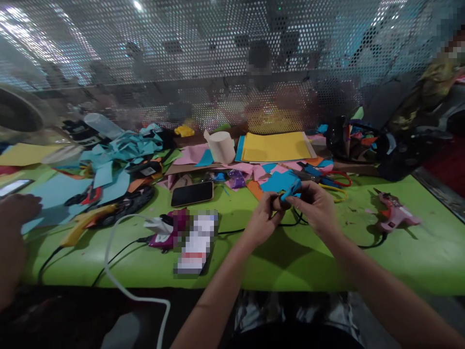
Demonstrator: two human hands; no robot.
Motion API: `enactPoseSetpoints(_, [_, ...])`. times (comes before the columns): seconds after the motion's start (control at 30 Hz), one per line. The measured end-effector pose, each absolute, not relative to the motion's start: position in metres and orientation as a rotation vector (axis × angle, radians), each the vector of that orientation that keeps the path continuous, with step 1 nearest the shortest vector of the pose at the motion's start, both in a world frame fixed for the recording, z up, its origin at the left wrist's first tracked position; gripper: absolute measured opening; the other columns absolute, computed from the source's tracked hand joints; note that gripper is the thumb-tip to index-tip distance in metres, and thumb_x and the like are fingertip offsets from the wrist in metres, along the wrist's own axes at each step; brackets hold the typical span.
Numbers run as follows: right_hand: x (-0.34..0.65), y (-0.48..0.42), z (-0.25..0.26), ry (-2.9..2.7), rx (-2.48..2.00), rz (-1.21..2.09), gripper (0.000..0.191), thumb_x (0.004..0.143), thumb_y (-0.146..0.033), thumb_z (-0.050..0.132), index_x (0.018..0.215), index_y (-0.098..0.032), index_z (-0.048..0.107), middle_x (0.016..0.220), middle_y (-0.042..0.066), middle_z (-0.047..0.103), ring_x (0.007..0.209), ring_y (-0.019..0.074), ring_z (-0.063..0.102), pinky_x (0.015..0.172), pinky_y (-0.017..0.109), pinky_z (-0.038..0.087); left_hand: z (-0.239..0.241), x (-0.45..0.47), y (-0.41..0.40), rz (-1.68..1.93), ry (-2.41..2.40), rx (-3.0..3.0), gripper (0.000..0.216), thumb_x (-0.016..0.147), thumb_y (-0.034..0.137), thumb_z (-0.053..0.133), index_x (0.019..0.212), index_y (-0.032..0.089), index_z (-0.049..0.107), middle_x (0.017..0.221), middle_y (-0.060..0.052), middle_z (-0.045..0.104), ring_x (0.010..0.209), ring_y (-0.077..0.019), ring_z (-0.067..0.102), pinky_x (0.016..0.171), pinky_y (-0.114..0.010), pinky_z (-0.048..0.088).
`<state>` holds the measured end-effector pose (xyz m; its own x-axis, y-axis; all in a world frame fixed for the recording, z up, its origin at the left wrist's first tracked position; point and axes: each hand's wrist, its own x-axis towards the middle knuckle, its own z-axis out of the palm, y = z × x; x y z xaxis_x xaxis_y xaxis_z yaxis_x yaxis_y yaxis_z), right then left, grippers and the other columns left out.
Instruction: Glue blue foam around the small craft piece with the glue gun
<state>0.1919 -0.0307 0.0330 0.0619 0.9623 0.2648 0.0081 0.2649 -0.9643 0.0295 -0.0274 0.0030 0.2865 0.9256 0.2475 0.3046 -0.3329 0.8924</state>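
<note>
Both my hands meet above the green tabletop, right of centre. Between my fingers is a small folded piece of blue paper [289, 192]. My left hand [264, 219] pinches it from the left, with thumb and fingers curled together. From the other side my right hand [317, 207] grips the paper's upper edge. Just behind it lies a flat sheet of blue paper [278, 182]. How the piece is folded inside my fingers is partly hidden. A black cable [232, 232] runs over the table behind my left hand.
A pink glue gun [397, 218] lies right. Left are a lit phone [198, 242], a dark phone [192, 194], a purple power strip [169, 232] and a yellow-handled glue gun [87, 223]. Yellow sheets [276, 147] and a paper roll [221, 148] stand behind. Another person's hand [16, 213] is far left.
</note>
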Motion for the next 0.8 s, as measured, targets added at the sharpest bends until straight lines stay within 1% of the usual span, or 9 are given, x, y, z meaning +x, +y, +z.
enactPoseSetpoints(0.1, [0.1898,-0.0323,0.0335,-1.274,-1.03,0.963,0.022,0.071,-0.034,0.079,0.084,-0.022,0.065,0.078,0.0,0.066,0.064,0.0139,0.053,0.061,0.028,0.044,0.0032,0.0303,-0.0278,1.058,1.094,1.787,0.029,0.085,0.02,0.058,0.112,0.021,0.048,0.103,-0.004,0.058,0.092,-0.0178,0.054,0.085,-0.029,0.043])
enactPoseSetpoints(0.17, [0.1885,-0.0337,0.0356,-1.29,-1.045,0.942,0.02,0.071,-0.032,0.078,0.083,-0.022,0.065,0.077,0.0,0.065,0.06,0.0125,0.049,0.057,0.027,0.04,0.003,0.0303,-0.0278,1.057,1.097,1.789,0.028,0.086,0.021,0.056,0.112,0.021,0.047,0.102,-0.004,0.057,0.092,-0.018,0.053,0.085,-0.03,0.043])
enactPoseSetpoints(0.3, [0.1864,-0.0363,0.0402,-1.32,-1.089,0.882,0.018,0.071,-0.031,0.076,0.081,-0.021,0.065,0.072,-0.001,0.063,0.054,0.0104,0.041,0.051,0.026,0.034,0.0023,0.0303,-0.0278,1.046,1.097,1.832,0.025,0.087,0.023,0.054,0.111,0.02,0.046,0.101,-0.004,0.056,0.092,-0.0184,0.053,0.085,-0.031,0.043])
enactPoseSetpoints(0.47, [0.1852,-0.0372,0.0393,-1.32,-1.074,0.846,0.017,0.071,-0.031,0.077,0.079,-0.02,0.066,0.065,-0.004,0.059,0.051,0.0088,0.037,0.048,0.024,0.028,0.0016,0.0304,-0.0287,1.021,1.122,1.867,0.025,0.088,0.022,0.052,0.112,0.02,0.045,0.101,-0.005,0.057,0.092,-0.0185,0.053,0.086,-0.033,0.043])
enactPoseSetpoints(0.7, [0.1833,-0.0383,0.0372,-1.31,-1.081,0.849,0.02,0.07,-0.034,0.079,0.078,-0.02,0.067,0.057,-0.006,0.051,0.05,0.0089,0.034,0.047,0.025,0.025,0.0018,0.0318,-0.0287,1.024,1.118,1.913,0.024,0.088,0.018,0.052,0.112,0.019,0.048,0.104,-0.006,0.058,0.095,-0.0193,0.054,0.088,-0.034,0.044])
enactPoseSetpoints(0.8, [0.1829,-0.0384,0.0358,-1.321,-1.075,0.855,0.019,0.071,-0.034,0.078,0.078,-0.02,0.067,0.059,-0.005,0.052,0.051,0.009,0.035,0.048,0.025,0.026,0.0026,0.0314,-0.0291,1.021,1.121,1.911,0.026,0.088,0.018,0.053,0.113,0.019,0.048,0.105,-0.007,0.058,0.096,-0.0193,0.055,0.089,-0.034,0.044])
